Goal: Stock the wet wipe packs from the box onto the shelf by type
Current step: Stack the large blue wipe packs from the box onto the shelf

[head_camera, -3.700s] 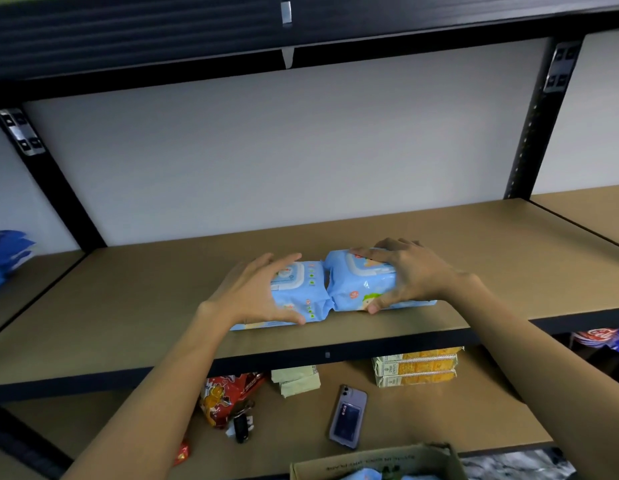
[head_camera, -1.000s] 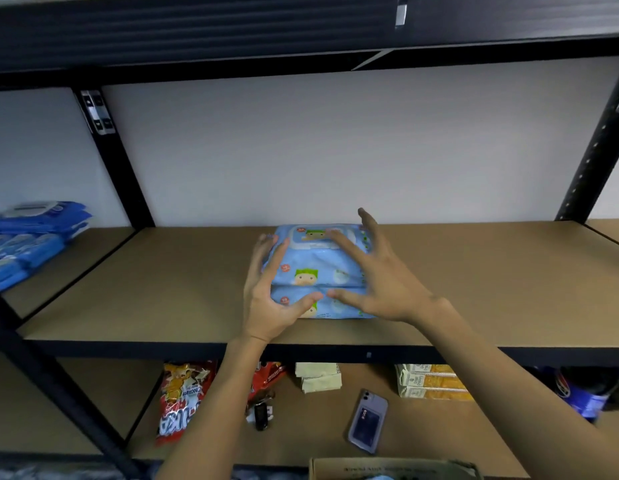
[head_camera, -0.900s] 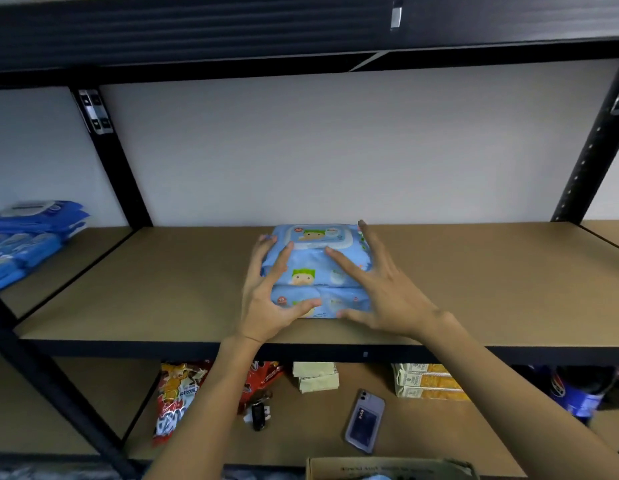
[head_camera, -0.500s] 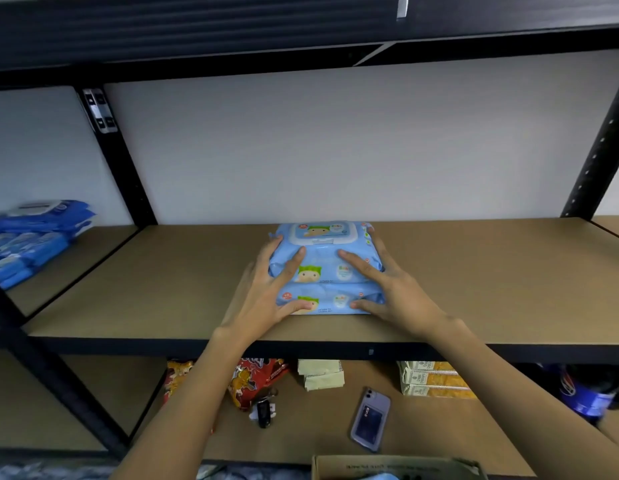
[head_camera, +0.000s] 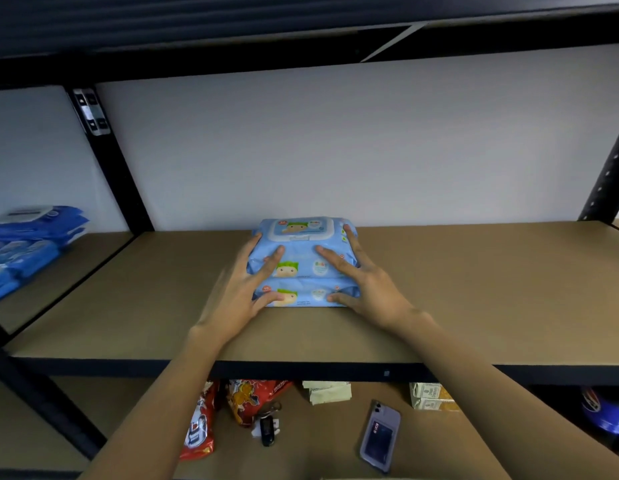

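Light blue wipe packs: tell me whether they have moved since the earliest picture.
Yes. The light blue wipe packs lay side by side near the shelf's front edge; now they are stacked, farther back toward the wall.

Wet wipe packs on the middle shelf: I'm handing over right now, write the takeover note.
Left hand: open, fingers spread flat against the left side of the two stacked light blue packs.
Right hand: open, fingers flat against the stack's right side.
Stack sits on the middle shelf, close to the back wall.
Darker blue packs lie apart in the bay to the left.
Done: two light blue packs stacked on the shelf.
Left: take both hands off, fetch further packs from the box, which is out of view now.
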`<state>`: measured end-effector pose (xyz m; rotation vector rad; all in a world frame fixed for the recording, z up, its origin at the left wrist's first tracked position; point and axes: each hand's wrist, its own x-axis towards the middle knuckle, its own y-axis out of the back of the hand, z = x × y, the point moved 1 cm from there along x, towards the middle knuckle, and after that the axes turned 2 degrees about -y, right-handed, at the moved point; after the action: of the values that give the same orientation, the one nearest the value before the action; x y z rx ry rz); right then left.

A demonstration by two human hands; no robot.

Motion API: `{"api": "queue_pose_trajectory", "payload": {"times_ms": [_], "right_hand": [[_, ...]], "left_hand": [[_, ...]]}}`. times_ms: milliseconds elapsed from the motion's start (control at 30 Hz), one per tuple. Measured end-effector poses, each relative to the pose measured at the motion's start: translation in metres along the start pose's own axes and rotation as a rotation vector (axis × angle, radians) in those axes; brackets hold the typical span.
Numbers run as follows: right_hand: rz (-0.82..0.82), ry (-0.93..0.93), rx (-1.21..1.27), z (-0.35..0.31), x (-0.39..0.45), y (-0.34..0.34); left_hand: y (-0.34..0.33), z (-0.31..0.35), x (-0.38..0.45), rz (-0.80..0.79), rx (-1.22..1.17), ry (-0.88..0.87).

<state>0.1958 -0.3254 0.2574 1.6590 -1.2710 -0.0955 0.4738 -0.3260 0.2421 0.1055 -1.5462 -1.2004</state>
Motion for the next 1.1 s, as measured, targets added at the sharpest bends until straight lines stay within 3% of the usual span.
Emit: {"api": "queue_pose_trajectory", "payload": {"times_ms": [533, 1100], "right_hand": [[-0.008, 0.002, 0.004, 0.011, 0.077, -0.055], [0.059, 0.021, -0.020, 0.012, 0.072, -0.064]], "left_hand": [[-0.012, -0.066, 0.005, 0.123, -0.050, 0.171], [-0.003, -0.045, 0.001, 0.112, -0.071, 0.237]]}}
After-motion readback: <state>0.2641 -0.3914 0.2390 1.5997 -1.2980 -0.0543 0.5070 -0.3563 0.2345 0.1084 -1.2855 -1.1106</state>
